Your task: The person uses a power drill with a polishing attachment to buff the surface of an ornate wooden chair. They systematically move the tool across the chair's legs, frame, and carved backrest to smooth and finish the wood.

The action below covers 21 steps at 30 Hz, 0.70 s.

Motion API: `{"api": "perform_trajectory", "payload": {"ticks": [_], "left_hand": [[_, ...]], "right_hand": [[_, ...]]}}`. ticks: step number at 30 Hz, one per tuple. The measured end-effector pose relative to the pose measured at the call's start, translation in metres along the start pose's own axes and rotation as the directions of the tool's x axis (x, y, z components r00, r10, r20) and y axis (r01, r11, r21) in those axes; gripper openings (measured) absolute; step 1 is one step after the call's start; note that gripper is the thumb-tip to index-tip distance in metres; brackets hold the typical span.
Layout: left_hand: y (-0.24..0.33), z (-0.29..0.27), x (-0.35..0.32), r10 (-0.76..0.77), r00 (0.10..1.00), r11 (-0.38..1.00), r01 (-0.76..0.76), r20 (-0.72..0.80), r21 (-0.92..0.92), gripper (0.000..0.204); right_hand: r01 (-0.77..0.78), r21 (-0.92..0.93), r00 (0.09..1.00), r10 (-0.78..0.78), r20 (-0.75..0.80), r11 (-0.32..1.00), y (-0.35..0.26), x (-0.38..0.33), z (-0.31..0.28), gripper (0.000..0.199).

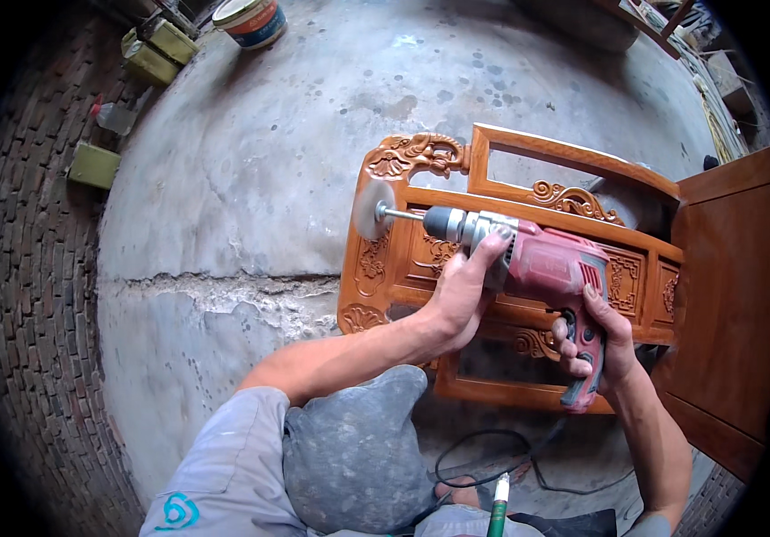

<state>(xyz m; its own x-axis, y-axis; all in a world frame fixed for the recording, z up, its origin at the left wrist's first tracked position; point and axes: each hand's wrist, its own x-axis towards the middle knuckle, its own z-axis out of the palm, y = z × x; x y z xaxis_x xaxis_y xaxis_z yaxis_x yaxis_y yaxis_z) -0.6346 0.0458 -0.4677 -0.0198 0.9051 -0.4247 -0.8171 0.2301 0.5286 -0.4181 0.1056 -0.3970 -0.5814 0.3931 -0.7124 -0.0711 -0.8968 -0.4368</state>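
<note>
The person's left grip (462, 295) is clamped around the front of a red drill (550, 261), thumb up by the chuck (445, 223), while the right grip (615, 331) is wrapped around the drill's rear handle, fingers curled. The drill is above the middle of a carved wooden frame (573, 159). A metal shaft (405, 215) carries a pale, blurred disc (371, 210) over the frame's left end; whether disc and carving touch cannot be told. A brown wooden panel (729, 304) stands at the frame's right end, a black cord (492, 431) lies on its near side, and a tub (255, 27) sits well beyond its far left corner.
</note>
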Motion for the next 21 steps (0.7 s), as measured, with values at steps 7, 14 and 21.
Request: {"api": "perform_trajectory", "payload": {"ticks": [7, 14, 21], "left_hand": [[-0.02, -0.013, -0.039, -0.162, 0.983, 0.987, 0.163, 0.087, -0.009, 0.052], [0.005, -0.007, -0.009, -0.008, 0.994, 1.0, 0.007, 0.111, 0.01, 0.047], [0.003, -0.016, -0.018, -0.066, 0.995, 0.997, 0.062, 0.081, 0.046, 0.051]], "right_hand": [[-0.112, -0.04, 0.993, 0.114, 0.026, 0.993, 0.011, -0.024, -0.019, 0.046], [0.012, -0.039, 1.0, -0.011, 0.026, 0.999, 0.015, 0.01, -0.005, 0.044], [-0.027, -0.06, 0.998, 0.03, 0.059, 0.998, 0.015, 0.009, -0.003, 0.045]]}}
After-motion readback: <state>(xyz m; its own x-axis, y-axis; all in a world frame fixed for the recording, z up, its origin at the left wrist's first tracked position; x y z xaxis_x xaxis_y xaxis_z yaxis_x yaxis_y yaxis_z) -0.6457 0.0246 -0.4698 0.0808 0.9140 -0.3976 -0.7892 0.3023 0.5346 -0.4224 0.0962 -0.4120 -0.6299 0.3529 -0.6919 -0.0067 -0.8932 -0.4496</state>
